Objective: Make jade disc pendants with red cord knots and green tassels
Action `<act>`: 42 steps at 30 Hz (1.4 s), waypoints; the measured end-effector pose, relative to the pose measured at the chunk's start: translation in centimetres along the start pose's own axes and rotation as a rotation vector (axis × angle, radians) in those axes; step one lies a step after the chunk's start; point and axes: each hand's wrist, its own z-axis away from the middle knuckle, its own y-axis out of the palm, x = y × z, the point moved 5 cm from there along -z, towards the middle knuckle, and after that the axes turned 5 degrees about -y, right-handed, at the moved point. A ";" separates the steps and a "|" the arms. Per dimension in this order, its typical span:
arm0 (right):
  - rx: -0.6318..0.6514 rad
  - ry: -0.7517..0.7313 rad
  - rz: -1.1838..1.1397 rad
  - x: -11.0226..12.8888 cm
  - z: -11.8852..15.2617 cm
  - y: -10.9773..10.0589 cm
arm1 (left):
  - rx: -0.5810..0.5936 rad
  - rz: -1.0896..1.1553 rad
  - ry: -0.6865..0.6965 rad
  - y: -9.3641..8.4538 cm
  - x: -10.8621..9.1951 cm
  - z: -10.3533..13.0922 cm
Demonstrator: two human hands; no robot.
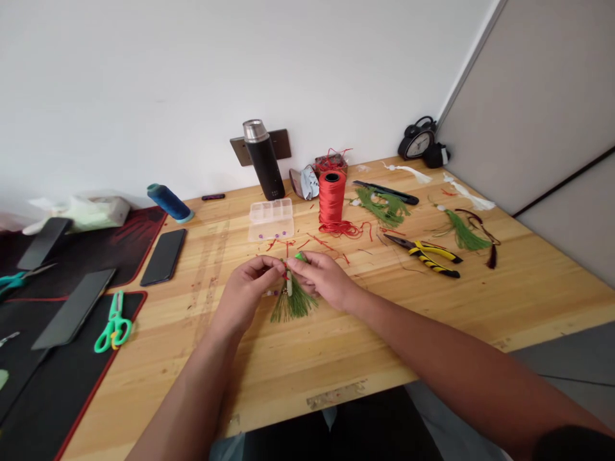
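My left hand [252,278] is closed, thumb and fingertips pinching a red cord [287,276] at the top of a green tassel. The green tassel [294,304] fans out below both hands, over the table. A pale, narrow piece [289,283] lies along its upper middle. Close beside, my right hand [324,276] is closed around a small bright green object [300,257], mostly hidden by the fingers; its kind cannot be made out. The right thumb reaches toward the cord at the left fingertips. A few small beads [272,292] show by the left hand.
Beyond the hands are a clear bead box [271,230], a red cord spool [331,202] and a black flask [266,166]. Pliers [427,254], a utility knife [389,192] and more tassels [464,230] lie right. Left are phones [164,256], scissors [114,323] and blue thread [170,203].
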 end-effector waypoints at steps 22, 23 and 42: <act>-0.118 -0.222 0.505 1.6 0.1 -1.3 | 0.110 -0.272 0.071 0.7 -0.6 0.4; -0.112 -0.212 0.466 1.6 0.1 -1.2 | 0.126 -0.277 0.067 0.7 -0.6 0.4; -0.101 -0.062 0.116 0.8 0.0 -0.6 | 0.077 -0.293 0.088 1.1 -0.8 0.5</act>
